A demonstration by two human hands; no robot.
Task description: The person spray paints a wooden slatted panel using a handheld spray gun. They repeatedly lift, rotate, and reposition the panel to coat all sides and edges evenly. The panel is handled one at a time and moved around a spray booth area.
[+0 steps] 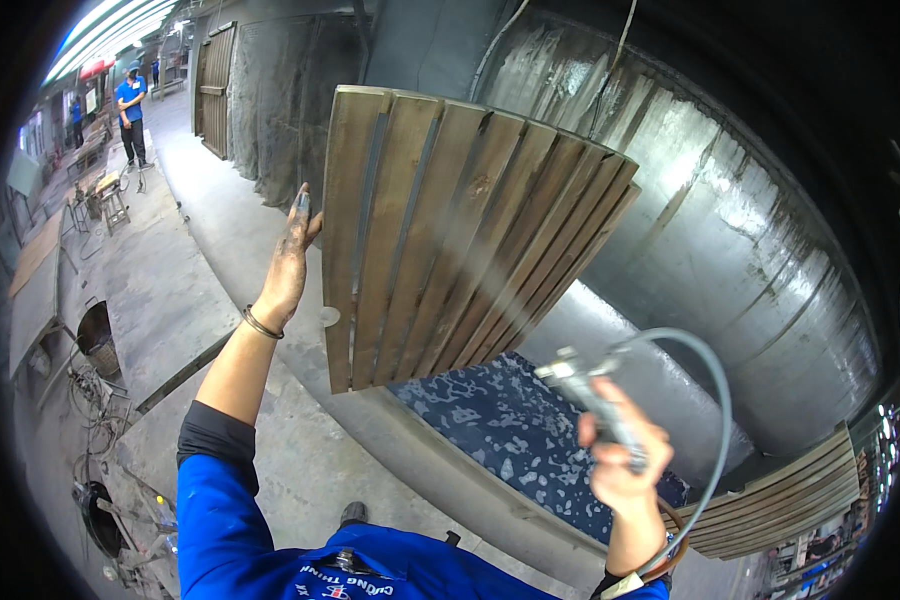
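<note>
The left hand (288, 262) is raised with its fingers stretched out and together, the palm laid flat against the left edge of a slatted wooden panel (450, 240). It does not wrap round the wood; it only presses on the edge, likely to steady the panel and keep its face turned toward the spray. The hand is dark with stain or paint, and a thin band sits on the wrist.

The right hand (622, 455) is closed in a fist round the handle of a spray gun (582, 385), whose nozzle points up and left at the slats. A faint mist shows between nozzle and wood. A grey hose (715, 400) loops from the gun out to the right and back down past the wrist, held clear of the panel.

The panel stands upright, tilted a little, its lower end above a blue speckled surface (510, 440). Behind it curves a shiny wet metal wall (750, 240), probably the back of a spray booth that catches overspray. More slatted panels (780, 500) lie stacked low on the right. Far off on the left, on the concrete floor (160, 290), stands another person in blue (130, 110).
</note>
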